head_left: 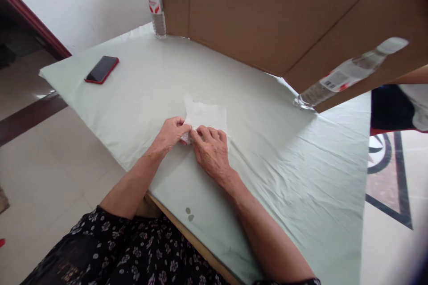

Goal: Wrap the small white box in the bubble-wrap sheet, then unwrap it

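Note:
A thin white sheet, which looks like tissue or cloth, lies on the pale green tablecloth in front of me. My left hand pinches its near left corner, where the material is bunched up, between thumb and fingers. Beside it, my right hand rests on the sheet's near edge with curled fingers, thumb and fingertips pressed at the same bunched corner. The fingertips of both hands nearly meet there. What lies under the right fingers is partly hidden.
A red-cased phone lies at the far left. Brown cardboard panels stand along the table's back, with one water bottle at their left end and another bottle at the right. Two wet spots mark the tablecloth near me.

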